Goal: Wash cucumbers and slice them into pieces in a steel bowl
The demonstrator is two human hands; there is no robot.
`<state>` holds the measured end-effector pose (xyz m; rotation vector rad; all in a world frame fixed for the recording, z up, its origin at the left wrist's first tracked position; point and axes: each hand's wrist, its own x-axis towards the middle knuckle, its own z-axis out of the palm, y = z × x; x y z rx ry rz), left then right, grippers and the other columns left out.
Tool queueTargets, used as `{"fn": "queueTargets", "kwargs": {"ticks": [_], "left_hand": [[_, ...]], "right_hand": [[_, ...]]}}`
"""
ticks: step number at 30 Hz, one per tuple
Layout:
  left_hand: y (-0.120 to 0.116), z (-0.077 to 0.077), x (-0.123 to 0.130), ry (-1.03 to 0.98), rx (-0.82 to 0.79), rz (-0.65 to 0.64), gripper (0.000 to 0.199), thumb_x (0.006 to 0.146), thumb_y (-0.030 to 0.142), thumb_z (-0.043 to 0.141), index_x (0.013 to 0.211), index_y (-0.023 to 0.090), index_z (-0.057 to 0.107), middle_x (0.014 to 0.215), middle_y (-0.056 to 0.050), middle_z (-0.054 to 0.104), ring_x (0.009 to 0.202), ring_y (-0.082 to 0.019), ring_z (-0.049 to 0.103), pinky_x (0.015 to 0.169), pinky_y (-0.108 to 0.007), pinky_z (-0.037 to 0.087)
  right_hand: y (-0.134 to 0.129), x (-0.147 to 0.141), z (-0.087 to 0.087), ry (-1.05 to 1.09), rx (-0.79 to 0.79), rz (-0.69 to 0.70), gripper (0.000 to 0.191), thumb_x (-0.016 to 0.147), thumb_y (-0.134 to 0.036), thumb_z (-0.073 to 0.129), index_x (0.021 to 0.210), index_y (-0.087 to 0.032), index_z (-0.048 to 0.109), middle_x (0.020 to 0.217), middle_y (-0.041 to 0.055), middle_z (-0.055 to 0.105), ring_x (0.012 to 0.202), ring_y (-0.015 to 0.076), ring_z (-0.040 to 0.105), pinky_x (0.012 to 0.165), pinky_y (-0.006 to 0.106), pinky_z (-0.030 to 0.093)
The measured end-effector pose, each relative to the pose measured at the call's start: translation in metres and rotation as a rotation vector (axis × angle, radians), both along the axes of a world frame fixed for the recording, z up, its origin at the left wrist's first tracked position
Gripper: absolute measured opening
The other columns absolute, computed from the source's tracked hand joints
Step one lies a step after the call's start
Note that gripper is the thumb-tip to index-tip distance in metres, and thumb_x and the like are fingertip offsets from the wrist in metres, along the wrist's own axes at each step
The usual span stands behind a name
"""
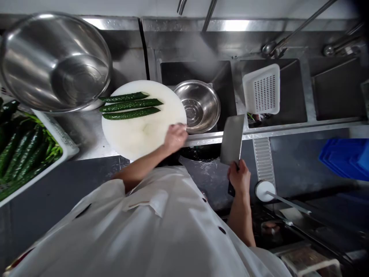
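Note:
Three dark green cucumber pieces (pixel 131 105) lie side by side on the upper left of a round white cutting board (pixel 129 138). Over the board's right edge is my left hand (pixel 175 137), blurred, with its fingers curled; whether anything is inside them cannot be made out. My right hand (pixel 240 176) grips the dark handle of a wide cleaver (pixel 232 139), its blade pointing up and away, in front of the sink edge. A steel bowl (pixel 198 105) sits in the sink just right of the board.
A large steel basin (pixel 57 61) stands at the upper left, above a white crate (pixel 65 140) of cucumbers and greens. A white perforated basket (pixel 262 88) rests in the middle sink. Faucets line the back; blue containers (pixel 343 157) are at the right.

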<state>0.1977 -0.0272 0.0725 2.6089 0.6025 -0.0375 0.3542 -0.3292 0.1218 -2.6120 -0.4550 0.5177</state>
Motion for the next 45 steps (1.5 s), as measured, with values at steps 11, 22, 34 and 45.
{"fn": "queueTargets", "kwargs": {"ticks": [11,22,34,45], "left_hand": [[0.146,-0.012,-0.126,0.141,0.249,0.256,0.036,0.109,0.028,0.041,0.136,0.011,0.058,0.135,-0.019,0.060,0.128,-0.035,0.047,0.109,-0.056,0.038],[0.033,-0.035,-0.132,-0.076,0.201,0.335,0.033,0.101,0.027,0.050,0.124,0.021,0.072,0.124,-0.018,0.063,0.115,-0.035,0.054,0.097,-0.051,0.042],[0.031,-0.038,-0.131,-0.101,0.144,0.376,0.036,0.100,0.021,0.046,0.124,0.027,0.073,0.118,-0.015,0.059,0.111,-0.032,0.049,0.097,-0.051,0.040],[0.040,-0.043,-0.149,-0.098,0.145,0.377,0.033,0.097,0.019,0.048,0.116,0.027,0.074,0.118,-0.015,0.060,0.112,-0.034,0.047,0.095,-0.053,0.037]], "right_hand": [[0.063,-0.018,0.000,0.066,-0.112,0.661,0.018,0.099,-0.035,0.045,0.097,-0.023,0.058,0.075,0.0032,0.067,0.065,0.0193,0.061,0.063,0.028,0.033],[0.113,-0.022,0.043,-0.037,-0.529,1.131,0.028,0.113,-0.029,0.031,0.129,-0.018,0.051,0.102,0.0118,0.076,0.089,0.0265,0.074,0.067,0.029,0.039],[0.171,-0.049,0.037,0.023,-0.564,1.302,0.032,0.111,-0.024,0.027,0.133,-0.016,0.050,0.099,0.0157,0.076,0.089,0.0302,0.074,0.075,0.034,0.044],[0.185,-0.077,0.041,0.064,-0.581,1.283,0.033,0.111,-0.024,0.028,0.135,-0.014,0.048,0.101,0.0180,0.076,0.091,0.0318,0.074,0.078,0.035,0.047]]}}
